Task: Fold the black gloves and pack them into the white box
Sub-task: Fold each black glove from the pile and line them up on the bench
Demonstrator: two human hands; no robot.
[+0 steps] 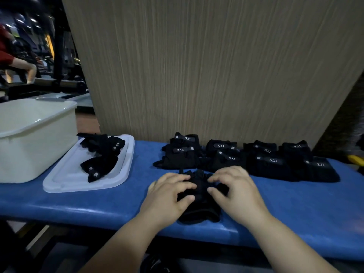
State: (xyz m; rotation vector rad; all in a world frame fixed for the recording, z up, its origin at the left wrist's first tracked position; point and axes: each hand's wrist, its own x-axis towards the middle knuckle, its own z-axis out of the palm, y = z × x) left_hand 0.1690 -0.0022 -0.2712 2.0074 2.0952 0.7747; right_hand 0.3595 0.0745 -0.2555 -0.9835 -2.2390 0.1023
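A black glove (200, 208) lies on the blue padded bench (98, 205) near its front edge. My left hand (169, 196) and my right hand (236, 192) both rest on it with curled fingers that grip its cloth at the far end. Behind them stands a row of several black gloves with 5.11 labels (246, 158), folded and stacked. Two loose black gloves (102, 154) lie on a white lid (65, 180). The white box (35, 134) stands at the far left, open on top; its inside is hidden.
A wood-grain panel (197, 66) rises directly behind the bench. Gym machines and a person in red (11, 56) are in the dim background at the left. A yellow object (356, 159) shows at the right edge.
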